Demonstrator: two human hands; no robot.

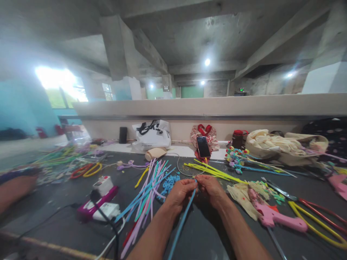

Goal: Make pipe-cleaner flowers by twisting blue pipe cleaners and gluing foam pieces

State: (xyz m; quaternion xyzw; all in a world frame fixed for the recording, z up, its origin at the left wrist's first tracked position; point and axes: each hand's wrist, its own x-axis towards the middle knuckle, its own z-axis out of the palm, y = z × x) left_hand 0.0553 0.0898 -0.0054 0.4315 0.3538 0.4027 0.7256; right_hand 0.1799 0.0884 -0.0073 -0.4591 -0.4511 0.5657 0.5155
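Observation:
Over the middle of the dark table, my left hand (182, 192) is closed on a blue pipe cleaner (184, 219), whose long end hangs down toward me. Close beside it, my right hand (209, 187) pinches at the upper end of the same stem; the fingertips of both hands nearly meet, and what lies right between them is too small to make out. Left of my hands lies a loose pile of purple, blue and pink pipe cleaners (145, 196). Behind my left hand sits a heap of small blue curled pieces (169, 183). Yellow pipe cleaners (217, 171) lie just beyond my right hand.
A pink glue gun (279, 217) rests on the right beside scissors (311, 213). On the left are a purple power strip (99, 206) with cords and another person's arm (17, 193). A phone (203, 146), a white bag (153, 135) and finished-looking colourful stems (237, 159) stand behind.

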